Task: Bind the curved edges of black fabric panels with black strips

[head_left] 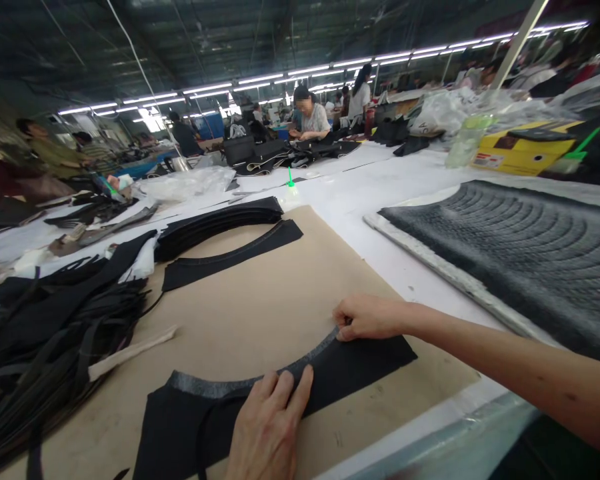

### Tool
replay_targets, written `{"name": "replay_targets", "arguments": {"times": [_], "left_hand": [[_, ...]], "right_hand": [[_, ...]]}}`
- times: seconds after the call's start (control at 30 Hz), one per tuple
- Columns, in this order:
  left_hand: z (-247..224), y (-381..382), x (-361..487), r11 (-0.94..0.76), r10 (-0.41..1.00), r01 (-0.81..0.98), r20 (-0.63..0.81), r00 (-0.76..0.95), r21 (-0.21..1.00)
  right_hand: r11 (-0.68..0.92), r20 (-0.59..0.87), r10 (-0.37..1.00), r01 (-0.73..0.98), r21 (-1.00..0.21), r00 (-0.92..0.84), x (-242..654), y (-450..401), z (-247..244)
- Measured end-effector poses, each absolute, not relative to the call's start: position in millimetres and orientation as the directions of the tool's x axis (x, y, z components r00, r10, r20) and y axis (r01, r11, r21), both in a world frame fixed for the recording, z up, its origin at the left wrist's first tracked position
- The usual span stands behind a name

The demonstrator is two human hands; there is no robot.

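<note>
A black fabric piece with a curved-in upper edge lies on a brown board in front of me. A greyish band runs along that curve. My left hand rests on the piece with its fingers stretched out, near the middle of the curve. A narrow black strip passes over the fabric just left of it. Farther right, my right hand is closed at the curved edge, its thumb and fingers pinched there. What lies inside the pinch is mostly hidden.
Another curved black piece lies beyond, beside a stack of similar pieces. Black strips heap up at left. A grey-black textured sheet lies at right. A bottle with a green nozzle stands behind the board. People work farther back.
</note>
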State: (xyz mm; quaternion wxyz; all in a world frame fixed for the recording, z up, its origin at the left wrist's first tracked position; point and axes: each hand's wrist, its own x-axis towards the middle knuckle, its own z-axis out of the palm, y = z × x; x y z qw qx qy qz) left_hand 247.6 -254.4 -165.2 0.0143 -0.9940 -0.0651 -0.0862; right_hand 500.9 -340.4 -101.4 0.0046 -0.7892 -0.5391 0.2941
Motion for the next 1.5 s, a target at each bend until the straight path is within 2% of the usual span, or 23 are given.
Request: {"name": "replay_targets", "arguments": {"times": [0.2,0.37,0.57,0.73,0.93,1.2,1.4,1.5], "left_hand": [[-159.7,-259.3,253.3,-0.983,0.165,0.174,0.135,0.977,-0.053],[-161.8,-258.6,254.1,-0.981,0.154,0.171,0.168,0.974,-0.095],[-175.5,-249.7,254.0,-0.988,0.047,0.083,0.259,0.965,-0.129],[-182.8,-245.9,254.9,-0.991,-0.022,0.021,0.316,0.949,-0.132],[-185.2,-249.4,257.1,-0.987,-0.031,0.025,0.341,0.94,-0.16],[-190.2,-258.9,258.8,-0.983,0.066,0.12,0.338,0.939,-0.14],[-185.4,-257.8,257.8,-0.986,0.078,0.12,0.324,0.943,-0.114],[-183.4,-254.4,257.7,-0.992,0.034,0.071,0.309,0.951,-0.109]], "right_hand": [[-0.447,-0.429,0.846,0.86,-0.247,0.317,494.0,-337.3,-99.8],[-0.546,-0.368,0.812,0.812,-0.206,0.453,491.5,-341.9,-99.6],[-0.622,-0.301,0.783,0.696,-0.358,0.545,506.1,-359.2,-113.6],[-0.631,-0.316,0.77,0.586,-0.509,0.555,518.1,-369.6,-120.2],[-0.608,-0.307,0.779,0.539,-0.583,0.546,518.1,-372.4,-137.6],[-0.562,-0.235,0.812,0.607,-0.561,0.534,520.8,-373.9,-147.4],[-0.572,-0.139,0.794,0.65,-0.5,0.592,515.1,-374.9,-145.8],[-0.557,-0.083,0.801,0.687,-0.467,0.593,511.0,-375.8,-144.3]]}}
